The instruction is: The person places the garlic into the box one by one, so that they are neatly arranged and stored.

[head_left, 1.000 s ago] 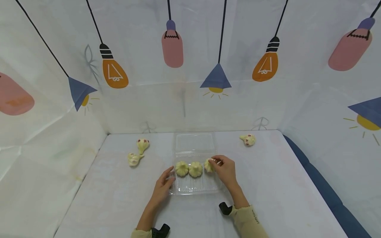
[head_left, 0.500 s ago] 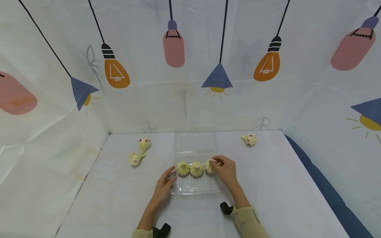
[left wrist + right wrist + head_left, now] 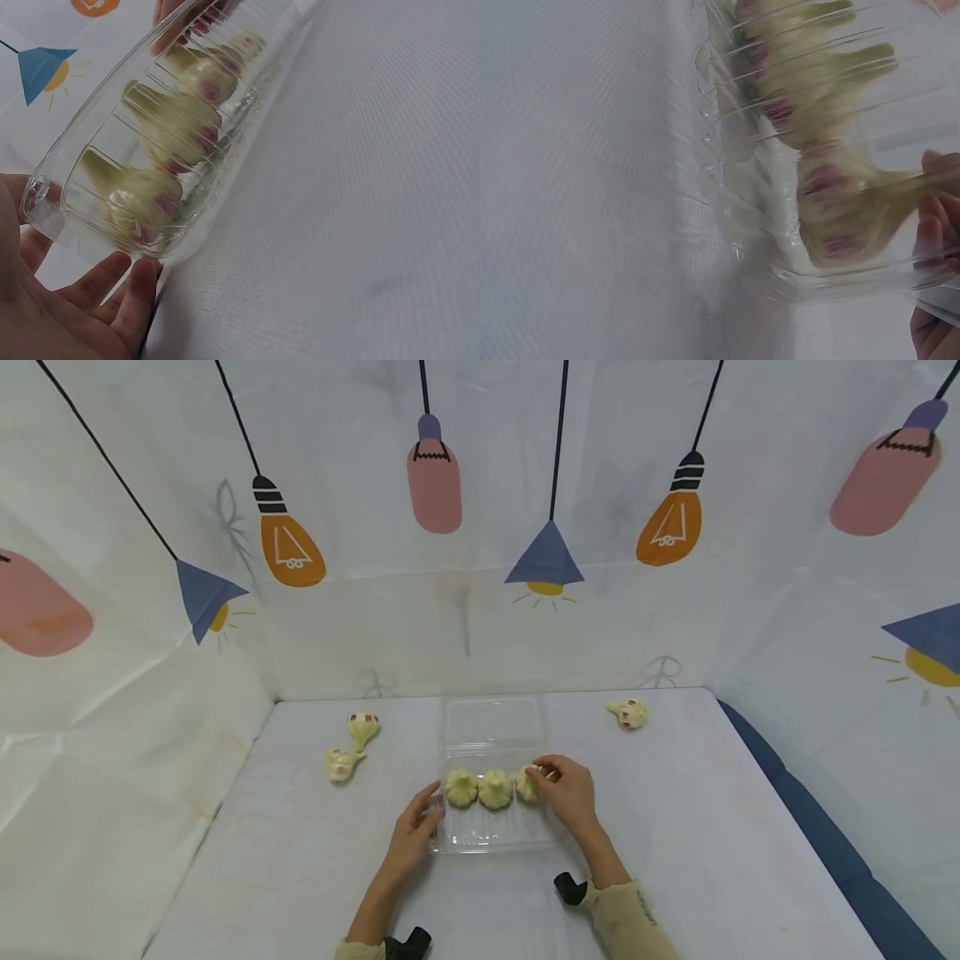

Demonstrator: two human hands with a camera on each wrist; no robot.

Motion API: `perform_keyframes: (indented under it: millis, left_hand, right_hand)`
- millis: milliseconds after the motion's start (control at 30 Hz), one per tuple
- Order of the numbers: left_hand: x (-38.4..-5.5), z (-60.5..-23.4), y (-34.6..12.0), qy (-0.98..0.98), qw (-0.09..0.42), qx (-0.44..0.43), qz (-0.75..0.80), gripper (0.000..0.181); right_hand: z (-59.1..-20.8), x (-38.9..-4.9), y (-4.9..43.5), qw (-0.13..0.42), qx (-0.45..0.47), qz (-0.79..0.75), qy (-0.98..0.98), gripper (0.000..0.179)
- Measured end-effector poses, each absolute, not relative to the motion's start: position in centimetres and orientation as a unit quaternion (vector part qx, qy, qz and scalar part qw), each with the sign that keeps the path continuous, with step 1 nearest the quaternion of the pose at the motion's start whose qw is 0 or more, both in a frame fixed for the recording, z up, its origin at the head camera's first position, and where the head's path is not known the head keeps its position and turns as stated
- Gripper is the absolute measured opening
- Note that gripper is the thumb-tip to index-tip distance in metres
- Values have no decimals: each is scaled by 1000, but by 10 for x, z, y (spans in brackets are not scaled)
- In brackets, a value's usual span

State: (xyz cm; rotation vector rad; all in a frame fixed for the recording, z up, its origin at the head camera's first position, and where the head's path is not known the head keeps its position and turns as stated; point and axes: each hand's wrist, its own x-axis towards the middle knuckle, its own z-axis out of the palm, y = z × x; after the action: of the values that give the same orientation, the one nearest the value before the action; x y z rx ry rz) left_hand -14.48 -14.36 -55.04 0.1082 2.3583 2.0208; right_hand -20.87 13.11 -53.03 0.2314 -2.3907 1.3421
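Note:
A clear plastic clamshell box [image 3: 498, 839] lies on the table with its lid folded back. Three pale garlic bulbs sit in a row in it: one on the left [image 3: 461, 787], one in the middle [image 3: 495, 789] and one on the right [image 3: 527, 784]. My right hand [image 3: 568, 792] pinches the right bulb by its stem between thumb and fingers, and purple streaks show on that garlic bulb [image 3: 840, 214] in the right wrist view. My left hand [image 3: 412, 828] touches the box's left side, its fingers [image 3: 135, 300] loosely extended at the corner.
Two more garlic bulbs lie at the back left of the white table [image 3: 300, 868], one behind [image 3: 363, 728] and one in front [image 3: 341, 764]. Another garlic bulb [image 3: 628, 713] is at the back right. A white curtain [image 3: 360, 627] printed with lamps surrounds the table.
The head view has shifted very slightly. Both hands and the garlic bulbs keep their places, with the right hand still pinching the right bulb.

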Motion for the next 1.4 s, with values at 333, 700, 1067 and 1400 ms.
perform_keyframes:
  millis: [333, 700, 1067, 1400]
  left_hand:
    - [-145, -562, -142, 763, -14, 45, 645, 45]
    - [-146, -563, -142, 759, -19, 53, 649, 46]
    - [-145, -558, -142, 755, -21, 57, 653, 46]
    - [-147, -564, -143, 759, -33, 60, 648, 45]
  right_hand:
    - [-528, -207, 129, 192, 83, 460, -863, 12]
    - [-529, -208, 130, 190, 89, 454, -866, 13]
    - [-529, -207, 129, 186, 85, 454, -867, 14]
    - [-527, -206, 129, 183, 85, 453, -868, 16]
